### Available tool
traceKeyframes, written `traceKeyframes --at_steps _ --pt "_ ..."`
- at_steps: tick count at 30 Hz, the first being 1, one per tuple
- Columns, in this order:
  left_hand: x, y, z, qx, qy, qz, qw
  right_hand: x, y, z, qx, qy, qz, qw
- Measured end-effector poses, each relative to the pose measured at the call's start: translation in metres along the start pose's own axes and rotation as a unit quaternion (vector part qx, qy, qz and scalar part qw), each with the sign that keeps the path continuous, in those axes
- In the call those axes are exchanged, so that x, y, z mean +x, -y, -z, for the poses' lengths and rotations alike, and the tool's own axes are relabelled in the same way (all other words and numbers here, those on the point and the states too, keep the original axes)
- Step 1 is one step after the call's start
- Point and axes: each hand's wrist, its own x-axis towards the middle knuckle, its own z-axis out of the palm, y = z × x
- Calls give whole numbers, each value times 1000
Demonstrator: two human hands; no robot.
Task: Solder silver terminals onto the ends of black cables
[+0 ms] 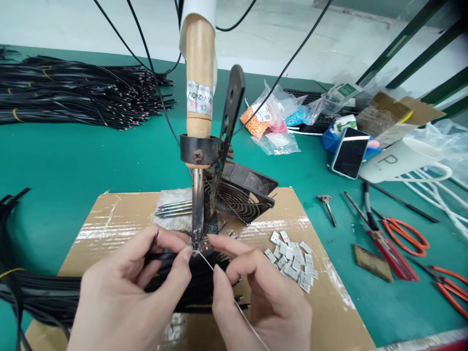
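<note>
A soldering iron (pixel 198 97) with a wooden handle stands clamped upright, its tip pointing down at the cardboard sheet (pixel 120 214). My left hand (pixel 127 292) pinches a black wire (pixel 164 256) and holds its end at the tip. My right hand (pixel 263 297) is closed on a thin strand of solder wire (pixel 241 312) and a small metal piece at the same tip. A bundle of black wires (pixel 44 292) lies under my left hand. A heap of small white metal plates (pixel 292 261) sits just right of my right hand.
A small black fan (pixel 241 192) sits behind the iron. Black wire bundles (pixel 73 92) lie far left. To the right are a phone (pixel 350 152), a white mug (pixel 402 161), bags of small parts (pixel 270 119), red-handled scissors (pixel 405 236) and pliers (pixel 449 287).
</note>
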Motion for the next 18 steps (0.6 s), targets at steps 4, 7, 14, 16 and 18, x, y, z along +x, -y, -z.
traceKeyframes --at_steps 4,7,14,16,18 --pt "0 0 1 9 5 -7 1000 0 1 -3 -7 -16 0 1000" --pt "0 -2 1 5 4 -2 1000 -1 4 -6 -4 -37 -21 999" --pt "-3 1 1 18 4 -15 1000 2 7 -10 14 -54 10 998" --pt "-4 2 2 20 4 -16 1000 2 7 -10 22 -55 17 998" --pt "-4 2 2 19 6 -15 1000 1 5 -10 25 -54 20 998"
